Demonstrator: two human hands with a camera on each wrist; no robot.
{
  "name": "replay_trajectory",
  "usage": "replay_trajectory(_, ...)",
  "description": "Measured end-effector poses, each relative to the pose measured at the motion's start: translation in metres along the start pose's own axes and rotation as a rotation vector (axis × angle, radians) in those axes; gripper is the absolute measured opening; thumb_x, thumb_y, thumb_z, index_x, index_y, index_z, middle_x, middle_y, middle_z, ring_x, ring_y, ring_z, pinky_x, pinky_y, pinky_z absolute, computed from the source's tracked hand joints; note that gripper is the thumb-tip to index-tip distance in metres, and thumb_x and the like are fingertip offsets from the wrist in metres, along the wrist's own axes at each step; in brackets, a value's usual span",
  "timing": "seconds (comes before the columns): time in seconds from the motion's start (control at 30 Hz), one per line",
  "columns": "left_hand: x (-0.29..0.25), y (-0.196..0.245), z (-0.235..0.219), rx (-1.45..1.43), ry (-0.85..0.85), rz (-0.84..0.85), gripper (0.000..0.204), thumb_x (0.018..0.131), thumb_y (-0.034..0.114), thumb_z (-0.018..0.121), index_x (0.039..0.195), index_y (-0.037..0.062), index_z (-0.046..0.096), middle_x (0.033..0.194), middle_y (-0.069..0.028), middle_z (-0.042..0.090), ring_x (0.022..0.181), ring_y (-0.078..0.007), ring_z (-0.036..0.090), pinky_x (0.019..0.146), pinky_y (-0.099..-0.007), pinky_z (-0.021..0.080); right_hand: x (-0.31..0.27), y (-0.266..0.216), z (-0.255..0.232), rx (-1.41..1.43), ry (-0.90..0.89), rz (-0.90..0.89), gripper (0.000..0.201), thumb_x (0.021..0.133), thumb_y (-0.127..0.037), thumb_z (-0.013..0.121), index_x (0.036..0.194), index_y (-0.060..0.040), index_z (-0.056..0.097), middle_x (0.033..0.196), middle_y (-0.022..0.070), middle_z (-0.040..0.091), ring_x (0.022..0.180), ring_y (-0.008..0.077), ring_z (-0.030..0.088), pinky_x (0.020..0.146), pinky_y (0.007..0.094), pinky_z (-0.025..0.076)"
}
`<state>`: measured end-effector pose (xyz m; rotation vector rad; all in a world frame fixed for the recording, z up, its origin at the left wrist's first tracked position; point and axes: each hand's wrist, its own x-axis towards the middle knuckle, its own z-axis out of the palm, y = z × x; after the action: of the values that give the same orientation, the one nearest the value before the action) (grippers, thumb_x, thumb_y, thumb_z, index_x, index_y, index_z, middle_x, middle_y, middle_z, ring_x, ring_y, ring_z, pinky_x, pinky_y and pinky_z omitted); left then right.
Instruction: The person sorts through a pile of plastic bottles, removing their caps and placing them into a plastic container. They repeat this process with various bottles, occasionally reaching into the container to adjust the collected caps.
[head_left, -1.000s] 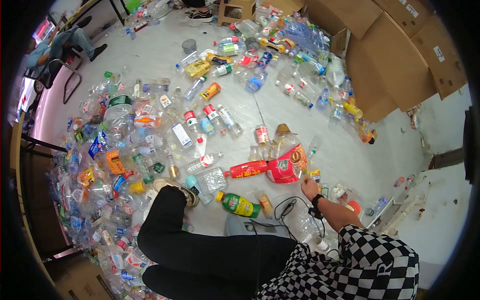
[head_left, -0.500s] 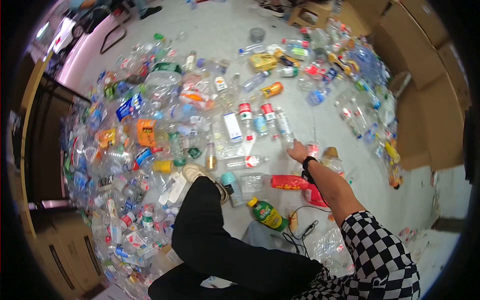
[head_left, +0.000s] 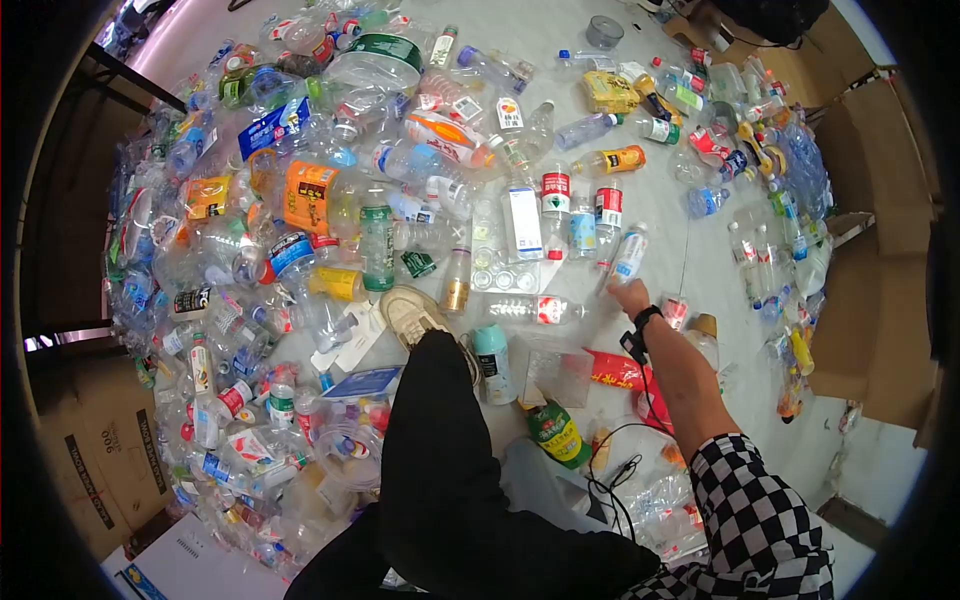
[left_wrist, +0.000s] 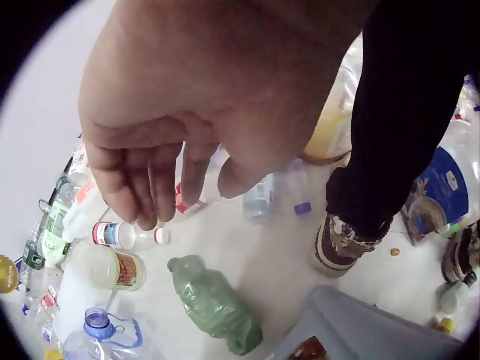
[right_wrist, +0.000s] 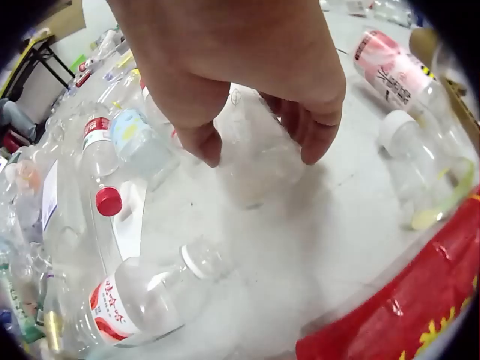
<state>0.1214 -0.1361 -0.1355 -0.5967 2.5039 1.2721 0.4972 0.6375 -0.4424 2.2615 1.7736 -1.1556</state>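
In the head view, my right hand (head_left: 632, 298) is at the near end of a clear plastic bottle (head_left: 630, 252) with a white and blue label. The right wrist view shows thumb and fingers on opposite sides of this clear bottle, gripping its end. Red-capped bottles lie to its left, and a pink-labelled bottle (right_wrist: 390, 71) lies to its right. My left hand (left_wrist: 202, 90) shows only in the left wrist view, its fingers loosely bent and holding nothing. Below it on the floor lies a crumpled green bottle (left_wrist: 216, 304), beside a white-and-red-labelled bottle (left_wrist: 124, 235).
A large heap of plastic bottles covers the floor at the left, around my shoe (head_left: 412, 315). Cardboard boxes (head_left: 875, 250) stand at the right. A red-wrapped bottle (head_left: 618, 370), a green bottle (head_left: 557, 432) and a black cable (head_left: 612, 480) are near my leg.
My right hand has moved from beside the red-wrapped bottle, away from my body, to the clear bottle, and now grips it. The head view has turned and shows more of the left heap.
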Motion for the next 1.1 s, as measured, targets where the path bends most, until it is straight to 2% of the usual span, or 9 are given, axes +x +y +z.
replay_trajectory(0.17, 0.008, -0.001, 0.000, -0.034, 0.016, 0.039, 0.049, 0.089, 0.008, 0.055, 0.135, -0.0015, 0.042, 0.120, -0.0162, 0.058, 0.099, -0.0219, 0.059, 0.082, -0.0317, 0.049, -0.072, -0.027, -0.028, 0.320, -0.239, 0.145, 0.058, 0.070, -0.025, 0.080, 0.115, 0.0019, 0.056, 0.101, 0.0151, 0.064, 0.084, 0.0228, 0.061, 0.070, 0.0348, 0.051)
replay_trajectory(0.37, 0.012, 0.004, 0.009, -0.157, 0.031, 0.132, 0.049, 0.089, 0.007, 0.054, 0.135, -0.0017, 0.041, 0.120, -0.0164, 0.058, 0.099, -0.0221, 0.059, 0.082, -0.0319, 0.049, -0.136, -0.029, -0.073, 0.306, -0.175, -0.302, 0.069, 0.070, -0.005, 0.078, 0.128, 0.0033, 0.041, 0.118, 0.0176, 0.056, 0.108, 0.0259, 0.057, 0.093, 0.0347, 0.047)
replay_trajectory(0.5, 0.012, 0.011, -0.003, -0.261, 0.078, 0.211, 0.049, 0.089, 0.006, 0.054, 0.136, -0.0018, 0.041, 0.120, -0.0165, 0.058, 0.099, -0.0222, 0.059, 0.082, -0.0321, 0.049, -0.210, -0.089, -0.130, 0.337, -0.202, -0.549, 0.070, 0.072, -0.003, 0.076, 0.131, 0.0030, 0.039, 0.120, 0.0178, 0.055, 0.113, 0.0274, 0.055, 0.096, 0.0366, 0.047)
replay_trajectory(0.6, 0.015, 0.019, -0.019, -0.355, 0.134, 0.274, 0.050, 0.089, 0.006, 0.054, 0.136, -0.0019, 0.041, 0.121, -0.0166, 0.058, 0.100, -0.0223, 0.059, 0.083, -0.0322, 0.048, -0.262, -0.141, -0.165, 0.251, -0.143, -0.913, 0.073, 0.074, -0.006, 0.076, 0.135, 0.0015, 0.037, 0.123, 0.0157, 0.054, 0.117, 0.0264, 0.054, 0.096, 0.0372, 0.048)
replay_trajectory(0.73, 0.020, 0.028, -0.058, -0.476, 0.241, 0.351, 0.050, 0.089, 0.005, 0.054, 0.136, -0.0021, 0.041, 0.121, -0.0168, 0.057, 0.100, -0.0224, 0.059, 0.083, -0.0323, 0.048, -0.364, -0.227, -0.210, 0.180, -0.258, -1.080, 0.075, 0.074, -0.008, 0.077, 0.137, 0.0015, 0.036, 0.126, 0.0156, 0.054, 0.117, 0.0251, 0.054, 0.097, 0.0369, 0.047)
replay_trajectory(0.8, 0.008, 0.083, -0.052, -0.185, 0.314, 0.747, 0.052, 0.088, 0.001, 0.051, 0.139, 0.0006, 0.038, 0.121, -0.0180, 0.056, 0.103, -0.0234, 0.057, 0.087, -0.0320, 0.046, -0.417, -0.265, -0.220, 0.213, -0.460, -1.111, 0.076, 0.075, -0.011, 0.078, 0.138, -0.0017, 0.037, 0.129, 0.0129, 0.053, 0.118, 0.0226, 0.054, 0.099, 0.0361, 0.045)
replay_trajectory(0.93, -0.084, 0.194, -0.031, -0.067, 0.058, 0.907, 0.051, 0.088, 0.000, 0.053, 0.137, 0.0019, 0.042, 0.126, -0.0170, 0.054, 0.106, -0.0219, 0.057, 0.088, -0.0321, 0.047, -0.505, -0.322, -0.201, 0.437, -0.897, -1.254, 0.071, 0.078, -0.012, 0.077, 0.138, -0.0069, 0.039, 0.130, 0.0050, 0.053, 0.118, 0.0175, 0.053, 0.100, 0.0337, 0.044)
replay_trajectory(1.07, -0.127, 0.238, 0.003, -0.298, -0.545, 0.930, 0.056, 0.088, 0.004, 0.059, 0.141, 0.0060, 0.040, 0.136, -0.0144, 0.049, 0.114, -0.0213, 0.055, 0.091, -0.0329, 0.048, -0.582, -0.354, -0.153, 0.445, -1.273, -1.148, 0.073, 0.077, -0.008, 0.078, 0.139, -0.0050, 0.039, 0.135, 0.0057, 0.050, 0.125, 0.0178, 0.048, 0.105, 0.0352, 0.038)
replay_trajectory(1.1, -0.138, 0.246, 0.010, -0.456, -0.695, 0.808, 0.058, 0.088, 0.006, 0.061, 0.141, 0.0054, 0.037, 0.135, -0.0134, 0.048, 0.117, -0.0231, 0.054, 0.095, -0.0351, 0.047, -0.596, -0.356, -0.136, 0.395, -1.266, -1.154, 0.064, 0.079, -0.005, 0.075, 0.135, -0.0047, 0.043, 0.129, 0.0051, 0.055, 0.118, 0.0149, 0.052, 0.102, 0.0325, 0.042)
